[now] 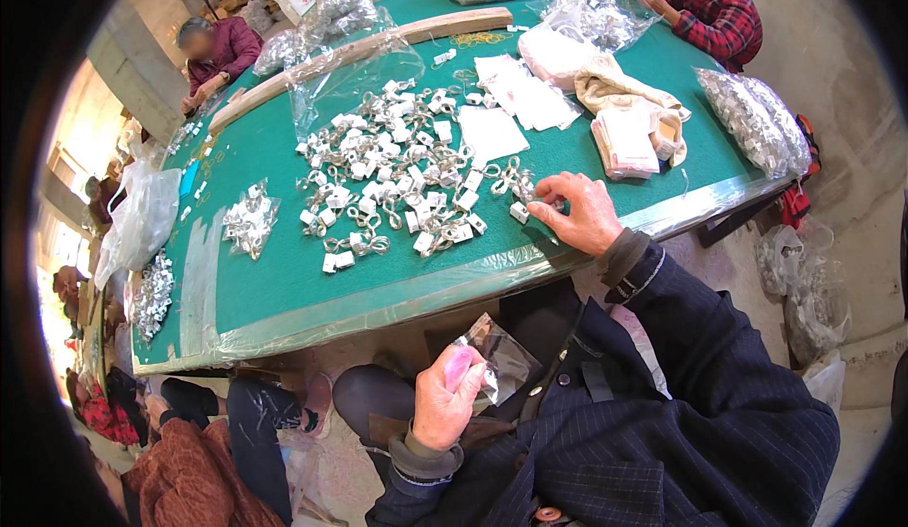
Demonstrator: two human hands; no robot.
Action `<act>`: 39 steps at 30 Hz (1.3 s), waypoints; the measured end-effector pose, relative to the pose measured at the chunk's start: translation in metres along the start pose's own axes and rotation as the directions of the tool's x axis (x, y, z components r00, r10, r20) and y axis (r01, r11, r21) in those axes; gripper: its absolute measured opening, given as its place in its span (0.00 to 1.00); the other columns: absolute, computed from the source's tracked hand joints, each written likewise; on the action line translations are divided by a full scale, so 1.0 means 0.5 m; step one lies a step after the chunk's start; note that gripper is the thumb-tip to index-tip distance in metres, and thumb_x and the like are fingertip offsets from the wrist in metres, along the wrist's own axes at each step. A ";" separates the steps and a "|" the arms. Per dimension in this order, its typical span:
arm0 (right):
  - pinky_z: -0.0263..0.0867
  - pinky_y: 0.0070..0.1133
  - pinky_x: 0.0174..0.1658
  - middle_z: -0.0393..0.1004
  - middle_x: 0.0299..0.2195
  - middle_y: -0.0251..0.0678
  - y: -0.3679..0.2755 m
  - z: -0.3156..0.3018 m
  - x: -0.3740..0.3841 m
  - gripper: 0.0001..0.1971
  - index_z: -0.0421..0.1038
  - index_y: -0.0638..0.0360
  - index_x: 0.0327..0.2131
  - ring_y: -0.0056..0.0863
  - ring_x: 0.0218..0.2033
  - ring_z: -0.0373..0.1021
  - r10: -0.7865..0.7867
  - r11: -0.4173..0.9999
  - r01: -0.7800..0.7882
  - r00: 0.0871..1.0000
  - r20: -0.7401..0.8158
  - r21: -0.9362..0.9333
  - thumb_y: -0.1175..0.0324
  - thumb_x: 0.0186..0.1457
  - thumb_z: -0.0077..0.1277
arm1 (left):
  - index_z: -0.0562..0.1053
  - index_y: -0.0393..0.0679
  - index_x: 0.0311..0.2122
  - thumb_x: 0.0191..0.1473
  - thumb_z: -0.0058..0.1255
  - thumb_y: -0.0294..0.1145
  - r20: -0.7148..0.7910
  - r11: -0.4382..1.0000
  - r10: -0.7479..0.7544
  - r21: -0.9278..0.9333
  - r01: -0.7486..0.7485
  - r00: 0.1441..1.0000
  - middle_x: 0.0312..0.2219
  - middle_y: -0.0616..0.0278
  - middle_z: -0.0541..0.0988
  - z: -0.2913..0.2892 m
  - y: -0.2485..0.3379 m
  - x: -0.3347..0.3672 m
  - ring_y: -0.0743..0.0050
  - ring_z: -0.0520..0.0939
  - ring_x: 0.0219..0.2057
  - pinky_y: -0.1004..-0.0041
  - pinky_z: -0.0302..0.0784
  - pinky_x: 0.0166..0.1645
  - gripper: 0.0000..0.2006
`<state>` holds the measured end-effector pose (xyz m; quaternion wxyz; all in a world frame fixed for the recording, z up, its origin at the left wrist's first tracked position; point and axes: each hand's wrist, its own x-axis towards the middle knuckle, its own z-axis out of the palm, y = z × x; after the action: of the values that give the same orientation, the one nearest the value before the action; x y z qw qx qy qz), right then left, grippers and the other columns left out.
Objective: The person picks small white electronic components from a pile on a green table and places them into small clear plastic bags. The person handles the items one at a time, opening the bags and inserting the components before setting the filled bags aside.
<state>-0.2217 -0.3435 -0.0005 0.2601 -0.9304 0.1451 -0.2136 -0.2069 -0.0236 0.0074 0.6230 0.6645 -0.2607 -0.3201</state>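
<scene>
My left hand (446,396), low over my lap, is closed on a clear plastic bag (506,357). Something pink (460,366) shows at its fingers; whether it is a finger cover or a held piece I cannot make out. On the green table (312,324) near the front edge, my right hand (582,213) pinches a small white block with a coiled cord (519,211). Just left of that hand spreads a big loose pile of similar white blocks with looped cords (397,172).
A small filled bag (252,221) lies left of the pile. White paper sheets (492,132), a stack of cards (624,149) and a beige cloth (619,87) lie beyond my right hand. A wooden bar (378,43) crosses the table. Filled bags (752,120) and co-workers (724,16) surround it.
</scene>
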 end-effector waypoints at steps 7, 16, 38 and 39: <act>0.57 0.32 0.39 0.75 0.30 0.27 -0.008 0.016 0.022 0.17 0.72 0.51 0.35 0.31 0.36 0.71 0.090 0.993 -0.094 0.994 -0.056 -0.073 0.51 0.51 0.61 | 0.71 0.35 0.37 0.61 0.51 0.26 0.000 0.999 0.046 0.026 -0.046 0.999 0.28 0.67 0.74 -0.007 -0.009 -0.010 0.82 0.74 0.30 0.78 0.71 0.37 0.05; 0.56 0.29 0.40 0.76 0.29 0.23 -0.031 0.023 0.023 0.14 0.71 0.49 0.37 0.27 0.30 0.72 0.074 0.997 -0.074 0.983 -0.166 0.008 0.56 0.51 0.61 | 0.71 0.34 0.37 0.61 0.50 0.26 -0.017 0.999 0.043 0.003 -0.043 0.999 0.29 0.65 0.74 -0.017 -0.014 -0.013 0.81 0.75 0.30 0.78 0.72 0.38 0.06; 0.64 0.23 0.31 0.74 0.28 0.37 -0.213 -0.069 -0.075 0.08 0.77 0.61 0.35 0.27 0.27 0.69 -0.385 0.814 0.430 0.903 -0.193 0.390 0.79 0.49 0.58 | 0.70 0.37 0.39 0.61 0.49 0.26 0.021 0.981 0.156 0.111 -0.158 0.988 0.24 0.62 0.77 0.005 0.022 -0.041 0.81 0.77 0.26 0.76 0.73 0.32 0.05; 0.63 0.25 0.30 0.73 0.26 0.37 -0.230 -0.072 -0.089 0.09 0.77 0.60 0.35 0.31 0.26 0.69 -0.410 0.805 0.448 0.894 -0.181 0.389 0.80 0.48 0.58 | 0.71 0.36 0.40 0.61 0.50 0.24 0.008 0.978 0.179 0.105 -0.179 0.984 0.24 0.63 0.78 0.009 0.025 -0.045 0.83 0.78 0.27 0.78 0.74 0.32 0.04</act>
<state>-0.2590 -0.2474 0.0757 0.3926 -0.8502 -0.1073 -0.3338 -0.2244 -0.0107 0.0219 0.6138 0.6704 -0.3353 -0.2479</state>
